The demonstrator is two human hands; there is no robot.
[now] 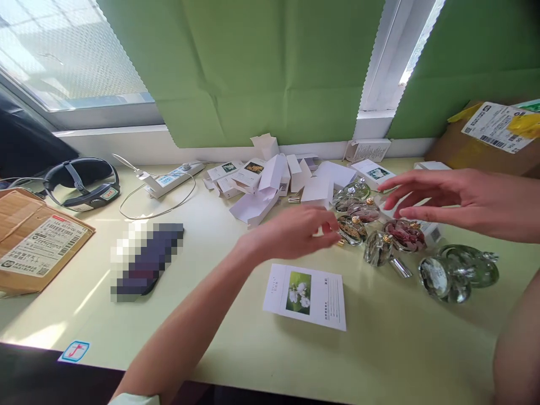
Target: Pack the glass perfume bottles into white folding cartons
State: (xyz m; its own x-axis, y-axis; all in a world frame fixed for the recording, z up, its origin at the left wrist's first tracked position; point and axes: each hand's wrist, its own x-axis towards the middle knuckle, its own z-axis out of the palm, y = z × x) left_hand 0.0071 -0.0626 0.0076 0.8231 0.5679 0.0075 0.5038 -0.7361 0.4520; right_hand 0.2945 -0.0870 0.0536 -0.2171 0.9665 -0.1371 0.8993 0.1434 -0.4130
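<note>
My left hand [297, 232] hovers over the table with its fingers loosely curled and a gap between thumb and forefinger. Its fingertips are beside a small glass bottle [352, 230] with a dark golden pattern and a metal neck. Over the bottle group, my right hand [455, 202] is open, fingers stretched to the left. Beneath it stands a bottle with dark red contents [405, 234]. Closer to me are a small clear bottle [377, 248] and a silver cap [400, 267]. A white flower-printed carton [304, 296] lies in front of my left hand.
Several opened white cartons [270, 185] are heaped by the windowsill. Clear green-tinted bottles [458, 273] stand at right. A pixelated dark phone-like object [149, 259], a power strip [172, 177], a headset [86, 183] and a cardboard parcel [37, 242] lie left. A brown box [485, 138] sits back right.
</note>
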